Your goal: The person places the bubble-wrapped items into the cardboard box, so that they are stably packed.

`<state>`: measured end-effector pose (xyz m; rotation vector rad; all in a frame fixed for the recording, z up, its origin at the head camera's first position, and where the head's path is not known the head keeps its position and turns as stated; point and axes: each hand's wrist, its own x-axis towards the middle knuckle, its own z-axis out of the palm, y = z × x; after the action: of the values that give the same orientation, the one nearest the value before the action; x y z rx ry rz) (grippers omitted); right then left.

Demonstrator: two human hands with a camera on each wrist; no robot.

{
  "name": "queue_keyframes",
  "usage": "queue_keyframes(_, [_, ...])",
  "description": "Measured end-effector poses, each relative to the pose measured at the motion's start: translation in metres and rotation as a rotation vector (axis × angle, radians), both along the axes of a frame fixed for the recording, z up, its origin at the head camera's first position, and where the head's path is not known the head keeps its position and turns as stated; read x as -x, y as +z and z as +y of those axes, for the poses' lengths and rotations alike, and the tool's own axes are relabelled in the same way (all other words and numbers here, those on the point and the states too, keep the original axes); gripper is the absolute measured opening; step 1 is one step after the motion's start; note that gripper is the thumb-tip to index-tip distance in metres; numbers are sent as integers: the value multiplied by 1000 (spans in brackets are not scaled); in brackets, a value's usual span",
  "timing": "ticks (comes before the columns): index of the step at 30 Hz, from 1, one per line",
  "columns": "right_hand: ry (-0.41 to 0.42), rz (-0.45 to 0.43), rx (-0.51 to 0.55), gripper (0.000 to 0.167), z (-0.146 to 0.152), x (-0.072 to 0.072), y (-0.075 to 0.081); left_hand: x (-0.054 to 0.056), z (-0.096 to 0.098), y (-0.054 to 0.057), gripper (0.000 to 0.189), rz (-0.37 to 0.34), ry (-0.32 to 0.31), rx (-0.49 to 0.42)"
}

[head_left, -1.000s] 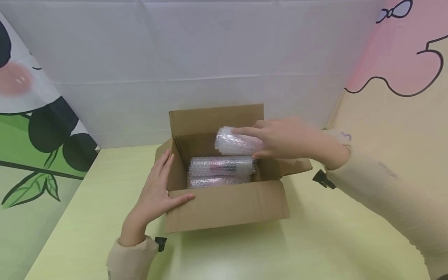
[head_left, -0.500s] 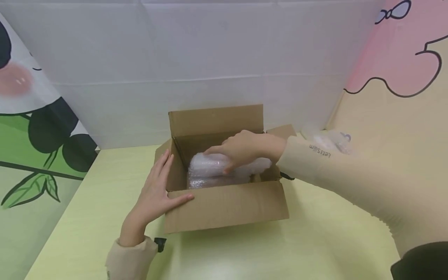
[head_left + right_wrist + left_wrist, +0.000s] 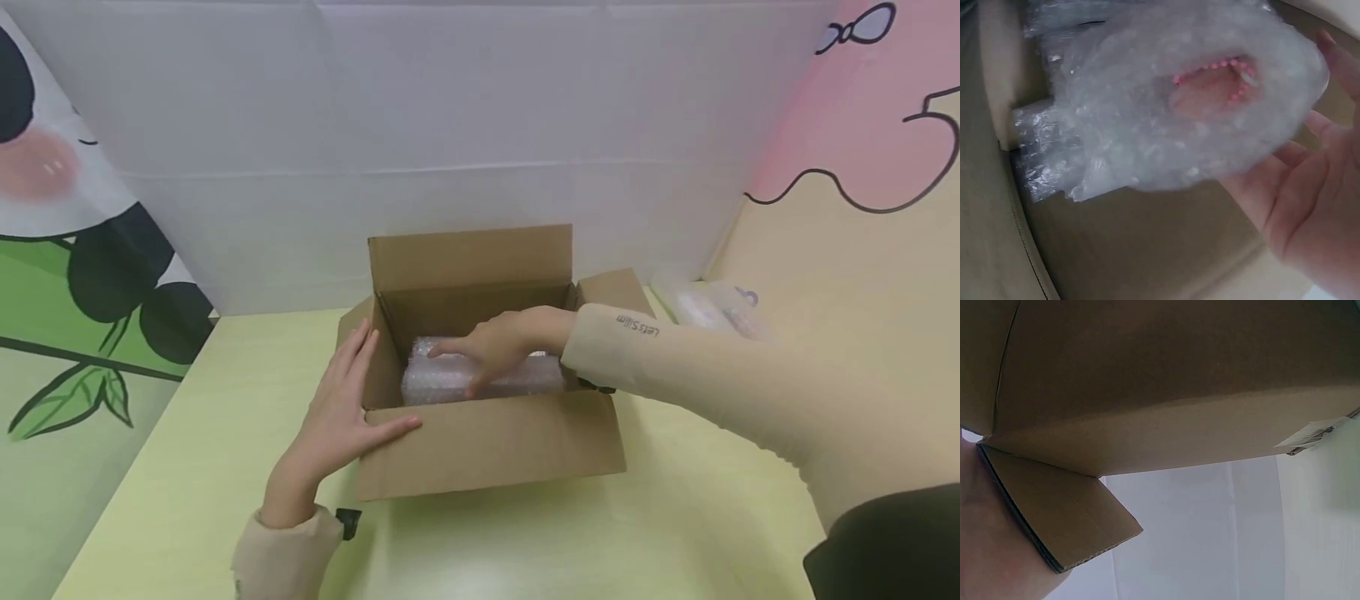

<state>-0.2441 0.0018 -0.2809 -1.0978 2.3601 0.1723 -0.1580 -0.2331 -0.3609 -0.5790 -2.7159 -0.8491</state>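
On the table stands an open cardboard box (image 3: 487,446) with its flaps spread. My left hand (image 3: 337,417) rests on its near left corner: the straight fingers lie along the left flap and the thumb touches the front flap. Inside the box, my right hand (image 3: 506,342) grips a bubble-wrapped bundle (image 3: 442,385), near the front wall. Another bubble-wrapped piece (image 3: 424,344) shows behind it, partly covered by the hand. Pink beads (image 3: 1216,64) show through the wrap in the right wrist view. The contents of the bundles are otherwise blurred by the wrap.
Clear plastic-wrapped items (image 3: 701,304) lie beyond the box at the right, partly behind my right sleeve. The box's right flap (image 3: 615,290) leans outward below that forearm. A white backdrop (image 3: 465,108) rises behind the table (image 3: 202,433).
My right hand has lowered the bubble-wrapped bundle from above the wrapped rolls into the box and shifted it toward the front wall. The left hand has stayed at the corner.
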Motion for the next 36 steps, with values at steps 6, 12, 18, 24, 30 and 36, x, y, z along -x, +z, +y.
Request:
queue_keyframes(6, [28, 33, -24, 75, -2, 2, -6, 2, 2, -1, 115, 2, -2, 12])
queue_keyframes(12, [50, 81, -27, 74, -5, 4, -8, 2, 1, 0, 115, 1, 2, 11])
queue_keyframes(18, [67, 123, -24, 73, -8, 5, -12, 2, 1, 1, 115, -13, 11, 16])
queue_keyframes(24, [117, 172, -46, 69, -11, 4, -17, 2, 1, 1, 114, -8, 9, 20])
queue_keyframes(30, [141, 228, -69, 70, -14, 4, -19, 2, 1, 1, 114, -9, 10, 15])
queue_keyframes(36, [135, 250, -90, 76, -15, 5, -21, 2, 1, 0, 115, -14, 12, 14])
